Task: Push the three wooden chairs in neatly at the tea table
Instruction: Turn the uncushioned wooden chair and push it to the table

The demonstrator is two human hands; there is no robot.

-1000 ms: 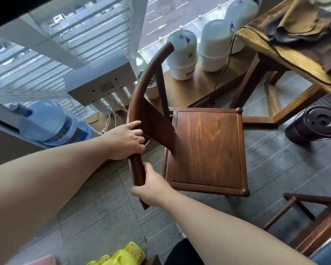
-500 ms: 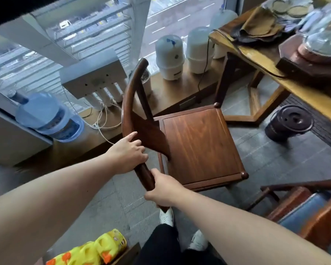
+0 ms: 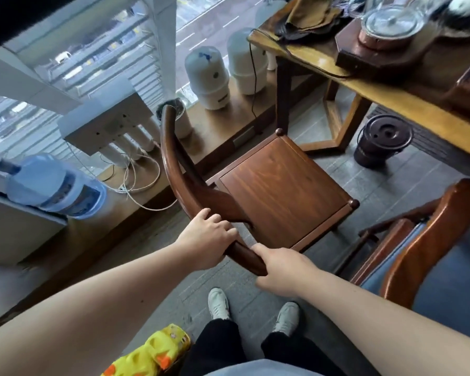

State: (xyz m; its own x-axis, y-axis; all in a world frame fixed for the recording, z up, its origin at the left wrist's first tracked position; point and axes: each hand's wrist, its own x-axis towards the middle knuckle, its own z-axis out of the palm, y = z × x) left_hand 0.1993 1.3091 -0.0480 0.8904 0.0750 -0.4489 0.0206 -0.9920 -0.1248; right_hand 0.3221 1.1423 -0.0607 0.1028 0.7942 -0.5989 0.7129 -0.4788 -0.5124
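A dark wooden chair (image 3: 277,191) with a curved back rail stands in the middle of the floor, its seat turned toward the tea table (image 3: 385,96) at the upper right. My left hand (image 3: 205,241) grips the curved back rail from the left. My right hand (image 3: 281,268) holds the near end of the same rail. A gap of floor separates the chair's front edge from the table. A second wooden chair (image 3: 429,240) with a blue seat cushion sits at the right edge, only partly in view.
A dark round lidded pot (image 3: 381,139) stands on the floor beside the table's leg. White tanks (image 3: 208,74), a water filter unit (image 3: 106,123) with loose cables and a blue water jug (image 3: 55,185) line the window ledge. A yellow toy (image 3: 149,354) lies near my feet.
The chair has swung round so its seat points more toward the table, and it sits closer to the table. Both hands stayed on the back rail. More of the table and second chair came into view.
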